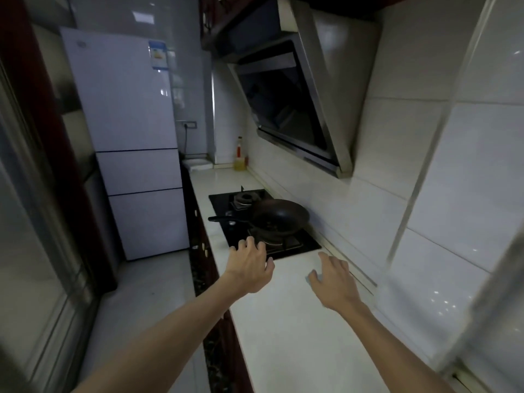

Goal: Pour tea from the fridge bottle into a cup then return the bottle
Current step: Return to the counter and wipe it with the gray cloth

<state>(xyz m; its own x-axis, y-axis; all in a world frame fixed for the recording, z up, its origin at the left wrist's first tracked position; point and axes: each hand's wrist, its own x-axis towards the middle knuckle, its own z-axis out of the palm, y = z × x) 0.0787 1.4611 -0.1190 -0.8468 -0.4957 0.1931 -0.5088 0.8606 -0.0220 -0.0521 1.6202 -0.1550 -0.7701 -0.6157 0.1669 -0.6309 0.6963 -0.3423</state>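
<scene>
Both bare forearms reach over the glossy white countertop [297,336]; left hand [251,268] and right hand [336,279] hover, fingers loosely spread, holding nothing. Round black metal wok [279,217] sits on black glass gas hob [221,199], contents indiscernible. Clear plastic bottle [239,160] holding yellow liquid stands in the far corner. Tall white three-door fridge [133,137] stands shut at the aisle's end.

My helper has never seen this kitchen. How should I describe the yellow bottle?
Follow the white counter past the black pan to its far end near the fridge. The bottle stands in the corner, the only thing holding yellow liquid.
</scene>
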